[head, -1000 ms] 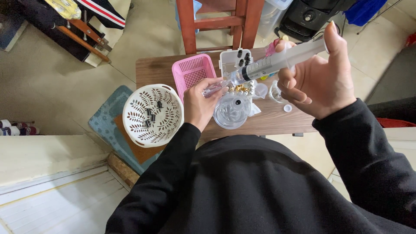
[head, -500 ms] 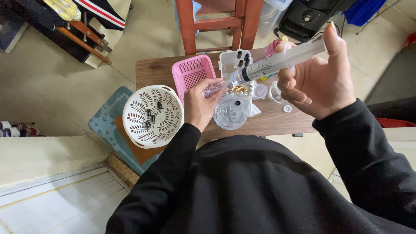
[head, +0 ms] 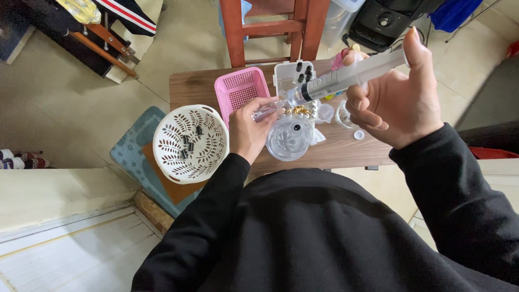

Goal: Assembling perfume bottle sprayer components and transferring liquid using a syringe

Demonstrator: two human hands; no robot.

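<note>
One large clear syringe (head: pixel 346 78), slanting tip-down to the left above the table (head: pixel 189 86), is gripped by the right hand (head: pixel 397 103), while one small vial (head: pixel 266 111) is pinched at its tip by the left hand (head: pixel 250 132).

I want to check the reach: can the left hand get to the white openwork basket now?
Probably not at once: the left hand is holding a small clear vial, though the white openwork basket sits close beside it, unblocked.

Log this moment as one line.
right hand: holds large syringe | left hand: holds small clear vial at syringe tip | below: clear bowl
</note>
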